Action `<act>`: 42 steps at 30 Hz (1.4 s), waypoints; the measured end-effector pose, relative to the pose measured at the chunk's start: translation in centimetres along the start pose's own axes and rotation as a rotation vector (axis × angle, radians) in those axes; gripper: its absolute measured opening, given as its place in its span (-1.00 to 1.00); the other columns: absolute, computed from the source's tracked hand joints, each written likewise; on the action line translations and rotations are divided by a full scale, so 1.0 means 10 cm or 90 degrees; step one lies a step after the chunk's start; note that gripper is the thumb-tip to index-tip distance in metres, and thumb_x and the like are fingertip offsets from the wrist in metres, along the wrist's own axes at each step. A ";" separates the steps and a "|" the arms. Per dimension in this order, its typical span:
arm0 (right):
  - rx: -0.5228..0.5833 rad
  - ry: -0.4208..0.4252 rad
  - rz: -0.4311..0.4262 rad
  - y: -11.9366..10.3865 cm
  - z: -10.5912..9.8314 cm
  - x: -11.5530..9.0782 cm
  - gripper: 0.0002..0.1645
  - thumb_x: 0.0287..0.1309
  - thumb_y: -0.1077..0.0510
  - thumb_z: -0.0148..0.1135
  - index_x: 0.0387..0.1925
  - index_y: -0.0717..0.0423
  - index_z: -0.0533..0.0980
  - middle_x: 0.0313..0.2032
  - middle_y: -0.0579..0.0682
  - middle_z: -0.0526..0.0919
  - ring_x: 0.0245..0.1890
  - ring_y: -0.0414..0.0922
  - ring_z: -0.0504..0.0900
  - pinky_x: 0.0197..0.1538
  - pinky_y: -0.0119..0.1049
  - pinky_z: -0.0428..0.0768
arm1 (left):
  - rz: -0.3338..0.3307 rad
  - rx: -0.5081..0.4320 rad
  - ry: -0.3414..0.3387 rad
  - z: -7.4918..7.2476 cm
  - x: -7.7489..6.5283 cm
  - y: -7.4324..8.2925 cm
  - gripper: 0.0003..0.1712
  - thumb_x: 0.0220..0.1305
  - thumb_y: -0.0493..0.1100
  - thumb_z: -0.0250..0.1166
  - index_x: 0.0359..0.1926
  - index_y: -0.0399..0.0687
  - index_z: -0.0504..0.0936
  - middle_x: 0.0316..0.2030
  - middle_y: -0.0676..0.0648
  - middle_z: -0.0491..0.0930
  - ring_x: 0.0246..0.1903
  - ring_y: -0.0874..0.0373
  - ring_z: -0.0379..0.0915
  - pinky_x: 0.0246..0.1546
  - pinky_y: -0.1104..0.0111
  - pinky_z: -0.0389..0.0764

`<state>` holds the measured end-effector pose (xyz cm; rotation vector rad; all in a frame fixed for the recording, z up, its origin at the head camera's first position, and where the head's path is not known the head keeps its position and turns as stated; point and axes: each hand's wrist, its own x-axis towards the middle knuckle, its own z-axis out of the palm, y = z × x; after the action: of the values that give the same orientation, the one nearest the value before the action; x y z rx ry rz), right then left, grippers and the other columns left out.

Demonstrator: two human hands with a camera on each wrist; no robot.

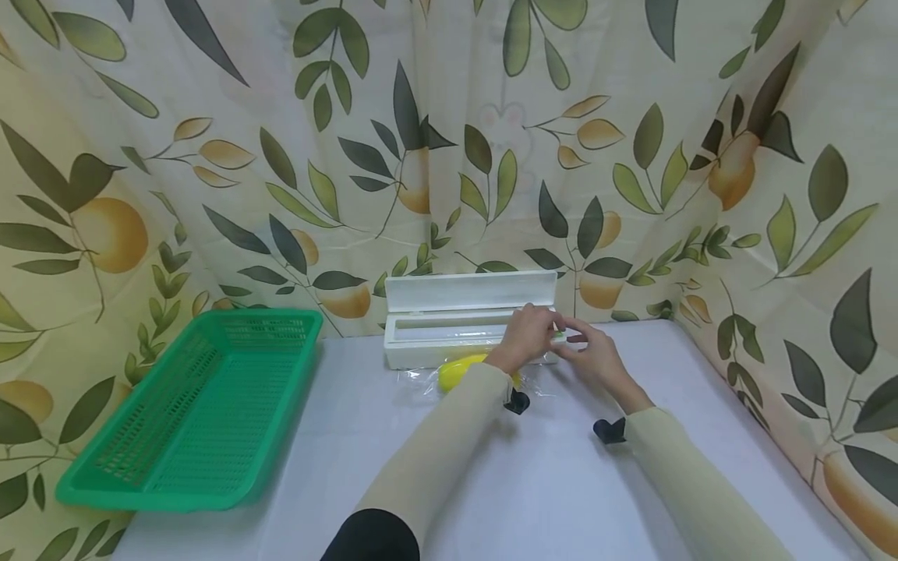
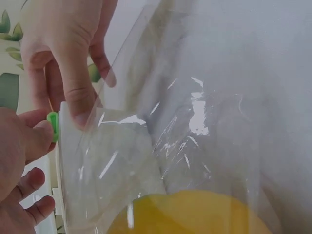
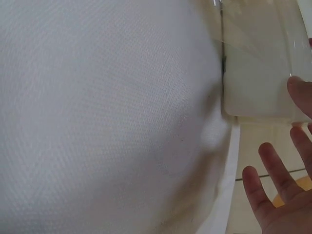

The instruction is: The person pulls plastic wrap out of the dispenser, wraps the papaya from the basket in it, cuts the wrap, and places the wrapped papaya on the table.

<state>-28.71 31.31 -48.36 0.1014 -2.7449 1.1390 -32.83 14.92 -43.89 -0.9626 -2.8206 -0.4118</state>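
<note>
A white cling film dispenser [image 1: 421, 357] with its lid raised stands at the back of the table. My left hand [image 1: 528, 336] reaches over its right end and pinches a small green slide cutter [image 2: 55, 126] between thumb and finger. At the same end, my right hand [image 1: 596, 357] holds the dispenser's corner. Its thumb [image 3: 300, 92] presses the edge, while other fingers are spread past the end. Clear cling film [image 2: 200, 117] hangs over the dispenser's front. Beneath it lies a smooth yellow object [image 1: 457, 375], partly hidden by my left forearm; its kind cannot be told.
A green plastic basket [image 1: 281, 436] sits at the left, partly past the edge of the white-covered table [image 1: 547, 491]. Leaf-and-fruit patterned curtains [image 1: 449, 156] hang behind and along both sides. Dark wrist mounts [image 1: 609, 431] show at my cuffs.
</note>
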 end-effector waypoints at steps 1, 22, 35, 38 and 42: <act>0.000 -0.002 0.003 0.00 0.00 0.00 -0.22 0.25 0.02 0.46 0.43 0.05 0.39 0.37 0.27 0.45 0.19 0.31 0.58 0.04 0.16 0.63 | -0.002 -0.003 -0.004 -0.01 0.00 -0.01 -0.74 0.38 -0.16 0.36 0.02 0.28 0.75 -0.16 0.22 0.72 -0.12 0.24 0.44 0.01 0.36 0.40; -0.012 -0.014 0.001 -0.04 0.01 -0.01 -0.27 0.27 0.05 0.43 0.42 -0.02 0.39 0.41 0.24 0.41 0.22 0.31 0.55 0.10 0.22 0.58 | -0.047 -0.007 -0.014 -0.07 -0.08 -0.05 -0.73 0.33 -0.14 0.40 -0.01 0.33 0.77 -0.20 0.25 0.71 -0.15 0.24 0.41 0.06 0.27 0.40; -0.013 -0.020 0.008 -0.11 0.03 0.00 -0.24 0.28 0.02 0.43 0.43 0.04 0.38 0.39 0.29 0.42 0.22 0.33 0.55 0.12 0.23 0.57 | -0.066 0.009 -0.021 -0.13 -0.17 -0.17 -0.71 0.32 -0.16 0.42 0.00 0.32 0.77 -0.20 0.24 0.69 -0.11 0.23 0.40 0.02 0.29 0.40; -0.013 -0.026 0.027 -0.12 0.01 0.01 -0.21 0.28 -0.02 0.42 0.46 0.02 0.35 0.41 0.31 0.39 0.25 0.34 0.51 0.14 0.26 0.54 | -0.071 0.004 -0.014 -0.17 -0.23 -0.27 -0.72 0.31 -0.19 0.42 -0.04 0.30 0.78 -0.22 0.23 0.68 -0.13 0.22 0.39 0.04 0.27 0.40; -0.015 -0.031 0.044 -0.09 0.00 0.01 -0.21 0.29 -0.03 0.41 0.47 0.01 0.34 0.41 0.31 0.37 0.26 0.34 0.49 0.16 0.29 0.51 | -0.066 -0.012 -0.004 -0.21 -0.35 -0.44 -0.76 0.34 -0.21 0.40 -0.07 0.26 0.78 -0.24 0.22 0.67 -0.14 0.22 0.38 0.05 0.25 0.40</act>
<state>-28.65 30.64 -47.69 0.0314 -2.8241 1.1352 -32.68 8.92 -43.61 -0.8249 -2.8861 -0.4488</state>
